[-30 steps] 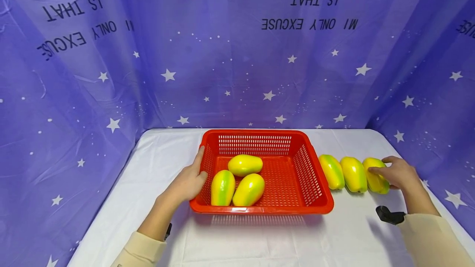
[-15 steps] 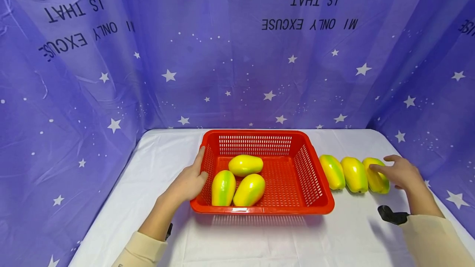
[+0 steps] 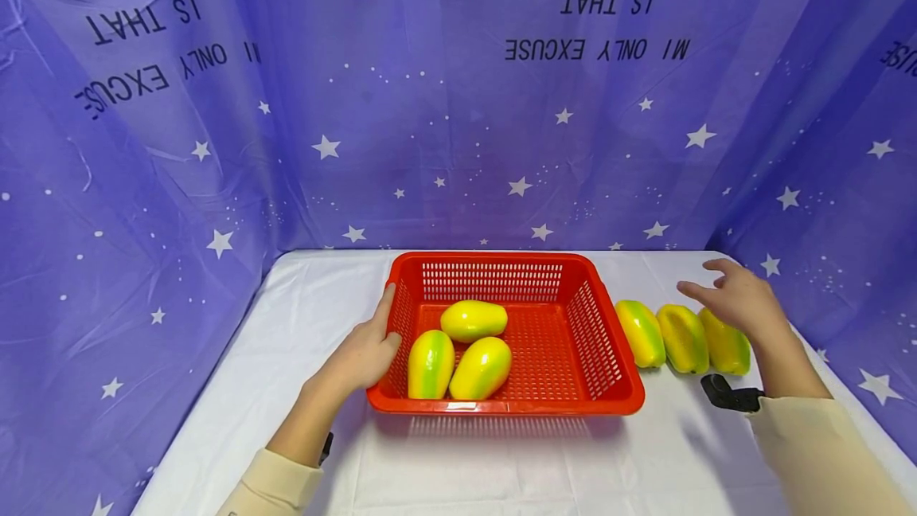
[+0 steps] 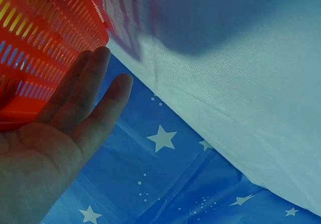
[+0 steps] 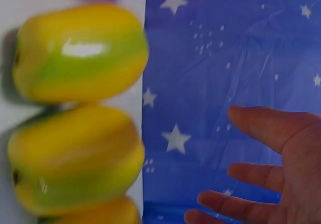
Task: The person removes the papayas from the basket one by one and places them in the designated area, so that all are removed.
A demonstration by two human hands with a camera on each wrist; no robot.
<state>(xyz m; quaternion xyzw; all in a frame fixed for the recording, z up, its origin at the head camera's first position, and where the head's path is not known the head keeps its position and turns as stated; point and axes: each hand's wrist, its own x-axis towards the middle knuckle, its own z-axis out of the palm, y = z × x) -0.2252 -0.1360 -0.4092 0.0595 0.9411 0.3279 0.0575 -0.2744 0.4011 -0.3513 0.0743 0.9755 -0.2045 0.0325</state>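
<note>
A red plastic basket (image 3: 501,406) with slotted walls stands on the table. Its left side is touched by my left hand (image 3: 367,350), whose index finger stretches along the rim. In the left wrist view, several fingers (image 4: 80,96) lie straight against the outer wall. Three glossy yellow-green, papaya-like fruits, one of them at the back (image 3: 473,321), lie inside at the left. Over on the right, my right hand (image 3: 745,301) hovers with spread fingers, holding nothing, above a row of three similar fruits. The rightmost fruit (image 3: 727,347) is partly covered by the hand.
The row's left fruit (image 3: 640,334) sits right beside the basket's right wall, with the middle fruit (image 3: 683,339) next to it. A white cloth (image 3: 487,468) covers the table. Purple star-printed curtains (image 3: 458,142) close off the back and both sides.
My right hand has come off the rightmost fruit, rising and moving left toward the middle of the row with its fingers spreading. My left hand and the basket have stayed in place.
</note>
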